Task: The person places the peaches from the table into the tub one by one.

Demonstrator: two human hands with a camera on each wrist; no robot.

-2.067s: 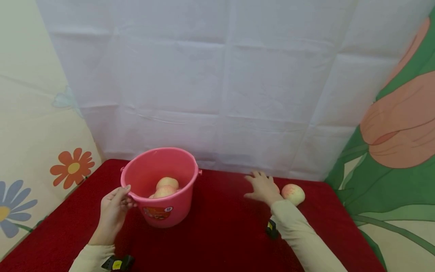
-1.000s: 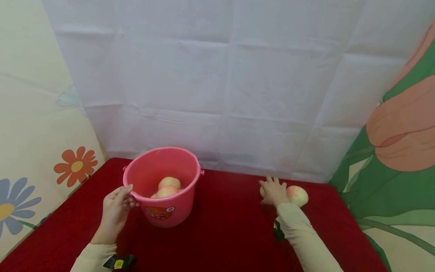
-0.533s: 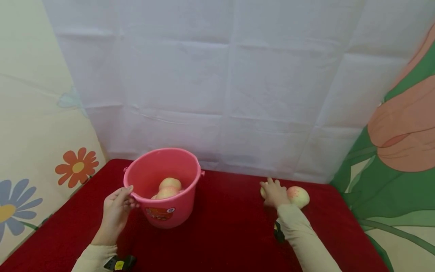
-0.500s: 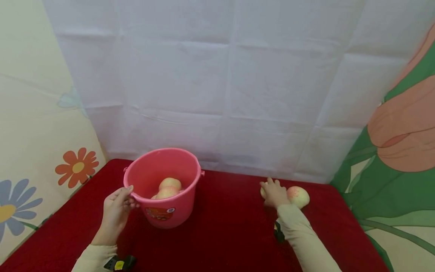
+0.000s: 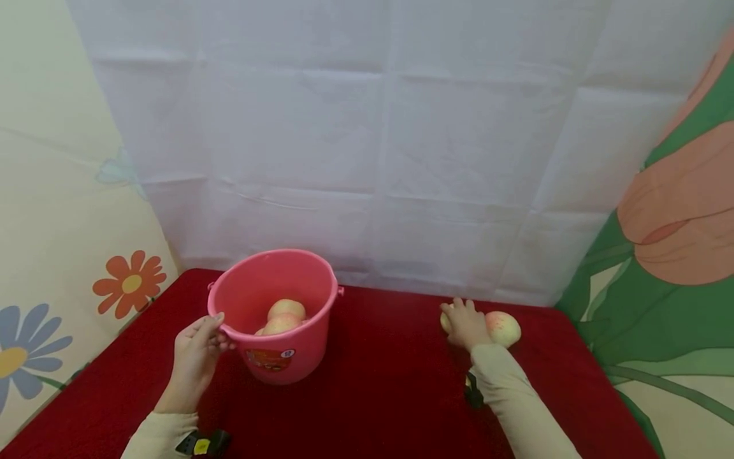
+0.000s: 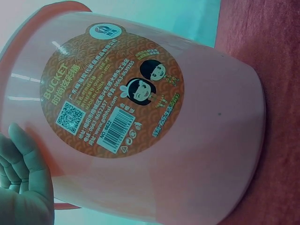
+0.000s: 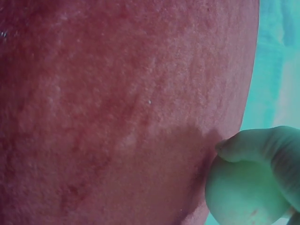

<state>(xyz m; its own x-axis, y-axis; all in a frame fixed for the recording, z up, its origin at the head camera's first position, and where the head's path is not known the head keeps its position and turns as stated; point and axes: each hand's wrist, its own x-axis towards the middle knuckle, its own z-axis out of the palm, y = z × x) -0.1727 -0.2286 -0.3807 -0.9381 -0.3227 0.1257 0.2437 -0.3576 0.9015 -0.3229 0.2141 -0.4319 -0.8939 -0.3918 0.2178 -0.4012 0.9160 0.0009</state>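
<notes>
My left hand (image 5: 194, 357) pinches the near left rim of a pink plastic bucket (image 5: 312, 344), which stands upright on the red cloth. Inside the bucket lie a few pale yellow and pink peaches (image 5: 281, 324). On the right, my right hand (image 5: 467, 326) has its fingers curled over another peach (image 5: 445, 322), mostly covered in the head view. The right wrist view shows the thumb (image 7: 246, 144) along the side of that peach (image 7: 241, 192), down at the cloth. One more peach (image 5: 504, 329) sits just right of this hand.
A round printed label (image 6: 112, 91) is on the bucket's wall in the left wrist view. Red cloth (image 5: 378, 376) covers the table, and a white sheet (image 5: 367, 140) hangs behind it. Flower-patterned hangings (image 5: 676, 319) border both sides.
My right hand has come down from above and left onto the peach, its fingers closing round it; lately it barely moves. The left hand and the bucket hold their place.
</notes>
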